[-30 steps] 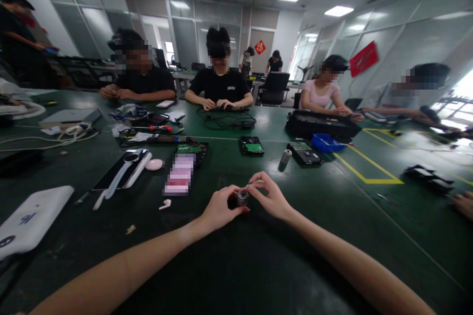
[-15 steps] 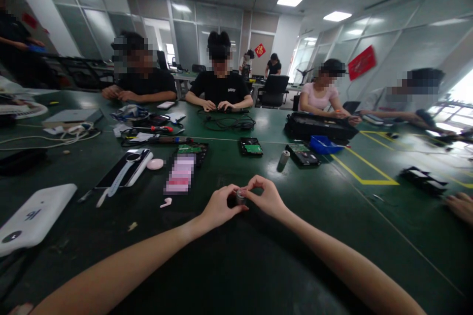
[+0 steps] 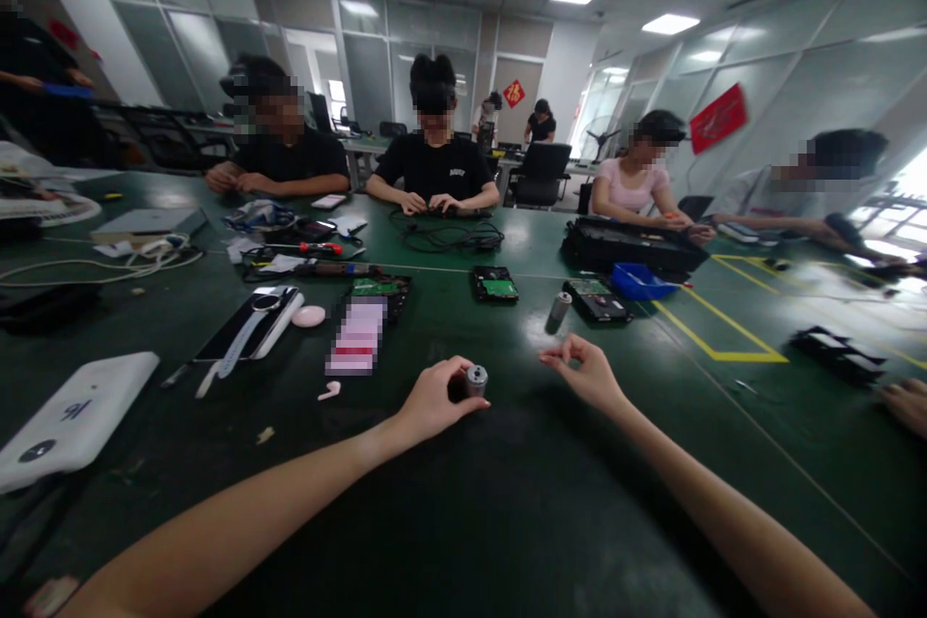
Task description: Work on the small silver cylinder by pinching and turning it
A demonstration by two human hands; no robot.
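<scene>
My left hand holds a small cylinder with a silver end just above the dark green table. The cylinder's dark body is gripped between thumb and fingers. My right hand hovers to the right of it, off the cylinder, fingers loosely curled with thumb and forefinger close together; whether it pinches anything tiny I cannot tell. A second grey cylinder lies on the table further away, beyond my right hand.
Hard drives and circuit boards lie mid-table, with a phone and watch, a pink earbud, a white device at left, and a blue tray. Several seated people work along the far side. Another person's hand rests at right.
My right hand has let go of the cylinder's top and moved away to the right. My left hand still grips the cylinder in the same spot.
</scene>
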